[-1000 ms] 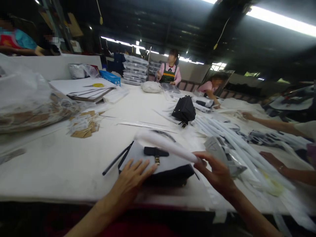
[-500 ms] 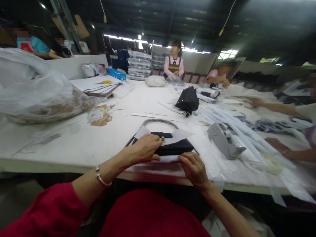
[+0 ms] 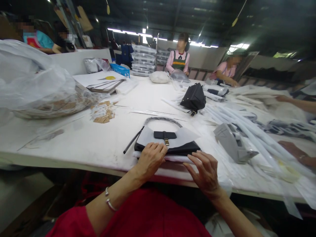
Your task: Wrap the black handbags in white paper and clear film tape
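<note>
A black handbag (image 3: 181, 149) lies flat near the front edge of the white table (image 3: 89, 144), its front covered by white paper (image 3: 148, 136) with a black strap and gold clasp (image 3: 165, 135) on top. Its wrapped handle (image 3: 163, 120) arcs behind it. My left hand (image 3: 150, 159) rests on the bag's near left edge, fingers curled down onto it. My right hand (image 3: 206, 172) touches the white wrapping (image 3: 176, 158) under the bag's near right edge, fingers spread.
A grey tape dispenser (image 3: 233, 143) sits to the right among long white paper rolls (image 3: 249, 131). Another black bag (image 3: 194, 97) stands farther back. A large plastic sack (image 3: 37, 89) and brown tags (image 3: 102, 113) lie left. Other people work round the table.
A second ago my right hand held a white paper roll above the bag; that roll is gone from it, and both hands now rest at the bag's near edge.
</note>
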Tool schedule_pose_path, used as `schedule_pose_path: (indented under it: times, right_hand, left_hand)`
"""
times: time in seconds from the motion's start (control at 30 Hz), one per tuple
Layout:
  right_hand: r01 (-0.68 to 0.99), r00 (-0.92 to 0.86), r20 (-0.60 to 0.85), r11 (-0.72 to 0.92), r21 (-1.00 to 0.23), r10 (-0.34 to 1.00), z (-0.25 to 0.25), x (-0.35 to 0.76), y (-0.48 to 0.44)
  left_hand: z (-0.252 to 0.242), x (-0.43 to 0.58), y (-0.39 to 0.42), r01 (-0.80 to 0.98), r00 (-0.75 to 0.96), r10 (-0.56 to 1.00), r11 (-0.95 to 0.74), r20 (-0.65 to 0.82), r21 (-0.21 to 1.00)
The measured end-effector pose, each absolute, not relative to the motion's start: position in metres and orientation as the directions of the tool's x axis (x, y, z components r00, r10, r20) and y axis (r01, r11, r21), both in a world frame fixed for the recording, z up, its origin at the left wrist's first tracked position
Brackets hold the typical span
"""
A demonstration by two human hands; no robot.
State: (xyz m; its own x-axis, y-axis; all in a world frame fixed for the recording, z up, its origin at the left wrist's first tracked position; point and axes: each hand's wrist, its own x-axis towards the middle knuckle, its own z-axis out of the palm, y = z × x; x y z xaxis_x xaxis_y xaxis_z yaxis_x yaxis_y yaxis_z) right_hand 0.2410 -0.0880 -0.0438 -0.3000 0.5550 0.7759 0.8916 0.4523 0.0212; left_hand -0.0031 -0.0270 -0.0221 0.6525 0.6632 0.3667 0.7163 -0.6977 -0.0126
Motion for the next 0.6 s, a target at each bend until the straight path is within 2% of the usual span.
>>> schedule_pose_path:
  times: [0.1,0.2,0.33,0.47,0.6]
  right_hand:
    - [0.864,-0.427,0.691,0.489,0.121,0.583,-0.023,0.228,-0.084]
    - [0.818,-0.564,0.492,0.53,0.222,0.664,0.0,0.214,-0.067]
    - [0.756,-0.654,0.287,0.586,0.293,0.7,0.019,0.207,-0.038]
    - [0.666,-0.738,0.112,0.689,0.286,0.666,0.021,0.214,-0.02]
    - [0.629,-0.768,-0.003,0.754,0.189,0.641,0.015,0.226,-0.012]
  left_hand:
    - [-0.03,-0.003,-0.027,0.708,0.651,0.641,-0.706,0.405,-0.022]
    - [-0.036,-0.004,-0.027,0.707,0.644,0.621,-0.706,0.447,-0.037]
    - [-0.04,-0.004,-0.027,0.703,0.644,0.594,-0.708,0.482,-0.066]
    - [-0.035,-0.003,-0.027,0.733,0.63,0.642,-0.677,0.437,-0.061]
    - [-0.025,0.001,-0.022,0.799,0.571,0.736,-0.6,0.362,-0.039]
